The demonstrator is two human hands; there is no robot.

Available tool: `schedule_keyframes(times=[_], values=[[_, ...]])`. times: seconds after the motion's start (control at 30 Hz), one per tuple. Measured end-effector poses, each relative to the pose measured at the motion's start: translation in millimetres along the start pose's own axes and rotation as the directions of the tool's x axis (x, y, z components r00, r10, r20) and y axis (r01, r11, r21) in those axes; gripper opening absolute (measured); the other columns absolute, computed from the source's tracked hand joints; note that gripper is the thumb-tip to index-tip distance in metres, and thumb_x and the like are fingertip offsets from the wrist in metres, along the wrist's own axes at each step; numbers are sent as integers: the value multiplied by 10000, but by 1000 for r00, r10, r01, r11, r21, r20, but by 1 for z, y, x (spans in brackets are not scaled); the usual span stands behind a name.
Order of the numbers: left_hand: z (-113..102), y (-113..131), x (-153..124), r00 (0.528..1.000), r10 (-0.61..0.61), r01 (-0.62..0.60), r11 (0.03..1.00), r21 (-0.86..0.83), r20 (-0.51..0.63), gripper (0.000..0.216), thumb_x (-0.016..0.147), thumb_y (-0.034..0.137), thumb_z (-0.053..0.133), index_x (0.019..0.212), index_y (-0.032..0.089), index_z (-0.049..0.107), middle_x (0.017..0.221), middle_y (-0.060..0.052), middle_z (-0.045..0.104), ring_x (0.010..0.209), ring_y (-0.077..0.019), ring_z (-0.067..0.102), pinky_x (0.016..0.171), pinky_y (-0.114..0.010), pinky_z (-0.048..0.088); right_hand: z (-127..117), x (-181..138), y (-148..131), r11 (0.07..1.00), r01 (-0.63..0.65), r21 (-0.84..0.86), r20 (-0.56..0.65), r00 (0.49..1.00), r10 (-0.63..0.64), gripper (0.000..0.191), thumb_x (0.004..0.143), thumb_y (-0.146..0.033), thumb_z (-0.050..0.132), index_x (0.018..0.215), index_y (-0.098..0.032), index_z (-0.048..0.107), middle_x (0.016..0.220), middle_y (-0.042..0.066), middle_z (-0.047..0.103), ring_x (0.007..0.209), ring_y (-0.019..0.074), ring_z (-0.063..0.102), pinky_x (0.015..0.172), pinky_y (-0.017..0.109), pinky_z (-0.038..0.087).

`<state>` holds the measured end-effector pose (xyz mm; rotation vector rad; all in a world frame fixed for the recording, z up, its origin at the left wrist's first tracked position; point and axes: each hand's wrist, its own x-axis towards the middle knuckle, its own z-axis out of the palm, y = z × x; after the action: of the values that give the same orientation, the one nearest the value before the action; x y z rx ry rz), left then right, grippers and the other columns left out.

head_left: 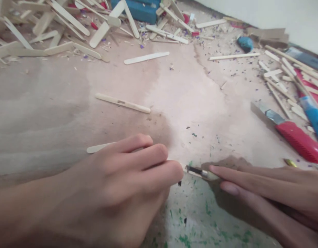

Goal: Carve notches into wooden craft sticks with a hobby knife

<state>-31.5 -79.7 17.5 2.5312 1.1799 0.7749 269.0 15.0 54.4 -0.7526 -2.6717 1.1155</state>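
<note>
In the head view my left hand (130, 179) is curled low over the table, its fingers bent and closed at one end of a wooden craft stick (213, 176). The fingertips hide that end. My right hand (272, 193) lies to the right, index fingertip pressed on the stick's other end with the thumb close below. A short black piece with a small silver metal cylinder (204, 173) lies along the stick between the hands. Another pale craft stick (98, 148) pokes out beyond my left knuckles; most of it is hidden.
A red utility knife (298, 139) with its blade out lies at the right, near a blue-handled tool (312, 113). Single craft sticks (123, 103) lie ahead. Piled sticks (68, 17) and a blue block (140, 10) stand at the back. Green flecks mark the table (195, 213).
</note>
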Motion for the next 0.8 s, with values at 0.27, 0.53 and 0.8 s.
schedule_keyframes(times=[0.27,0.53,0.8], values=[[-2,1,-1,1000,-6,7,997,75,-22,426,1156,108,405,761,265,440,977,51,748,841,-151,617,881,-392,434,-2,10,1,950,-226,217,59,974,218,292,1082,-345,746,1321,-475,852,1202,-77,895,1069,217,880,796,222,743],[-5,-3,2,996,72,-70,996,50,-50,416,1128,96,471,749,261,510,917,26,735,780,-167,591,853,-421,445,-5,-3,4,995,-66,-70,-96,994,59,416,1068,-203,716,1392,-452,791,1315,-95,867,1080,216,880,930,273,754],[-3,-3,-2,997,76,-74,995,62,-23,361,1103,107,546,778,263,537,980,29,754,821,-178,615,866,-452,465,-7,-6,4,982,55,-180,13,998,-54,458,1117,-138,573,1511,-338,693,1399,6,842,1064,177,873,772,209,714]])
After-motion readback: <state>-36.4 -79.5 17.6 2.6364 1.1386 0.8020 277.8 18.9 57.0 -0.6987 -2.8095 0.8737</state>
